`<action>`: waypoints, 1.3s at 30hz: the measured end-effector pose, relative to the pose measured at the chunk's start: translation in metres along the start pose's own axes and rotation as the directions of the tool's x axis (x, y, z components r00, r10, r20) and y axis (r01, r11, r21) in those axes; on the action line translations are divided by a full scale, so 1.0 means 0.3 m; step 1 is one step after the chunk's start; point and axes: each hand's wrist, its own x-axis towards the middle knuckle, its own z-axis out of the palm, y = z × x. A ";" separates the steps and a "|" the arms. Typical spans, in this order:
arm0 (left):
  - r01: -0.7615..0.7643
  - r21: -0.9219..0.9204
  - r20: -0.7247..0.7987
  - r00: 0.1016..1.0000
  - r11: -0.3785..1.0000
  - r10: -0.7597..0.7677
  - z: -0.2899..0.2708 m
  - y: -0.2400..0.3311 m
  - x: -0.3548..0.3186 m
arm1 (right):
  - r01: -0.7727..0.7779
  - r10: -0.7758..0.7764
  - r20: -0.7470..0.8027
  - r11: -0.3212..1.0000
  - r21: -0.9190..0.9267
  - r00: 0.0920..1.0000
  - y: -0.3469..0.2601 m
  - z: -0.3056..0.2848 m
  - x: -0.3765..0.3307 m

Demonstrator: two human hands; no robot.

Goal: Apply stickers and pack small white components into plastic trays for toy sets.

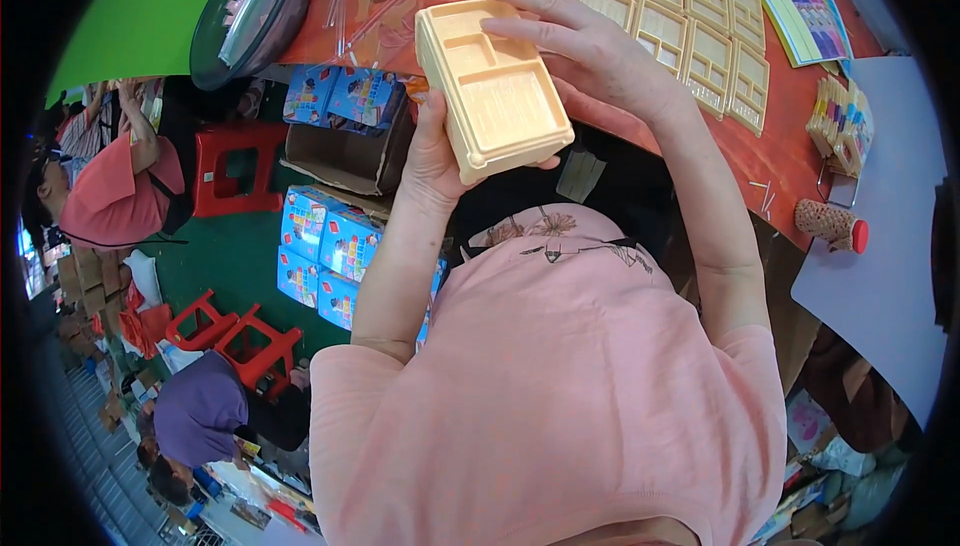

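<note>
My left hand (436, 151) is closed round the lower left side of a stack of cream plastic compartment trays (512, 111), held tilted above the table's near edge. The top tray has a large lower compartment and smaller ones above it. At the stack's upper right, my right hand (600, 51) has its fingers stretched out over the tray's corner; whether they touch it I cannot tell. On the red table, behind that hand, similar cream trays (705, 46) lie in two rows.
A dark round basin (250, 21) with pale pieces stands at the far left. Clear plastic pieces (375, 21) lie beside it. Blue printed boxes (325, 236) are stacked below left. Red stools (235, 168) and other people occupy the left. A patterned roll (828, 226) sits at right.
</note>
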 end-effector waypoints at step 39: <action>-0.422 0.543 -0.288 0.718 0.726 0.633 0.049 -0.034 0.018 | -0.544 0.740 -0.052 0.539 0.643 0.671 -0.250 0.203 -0.102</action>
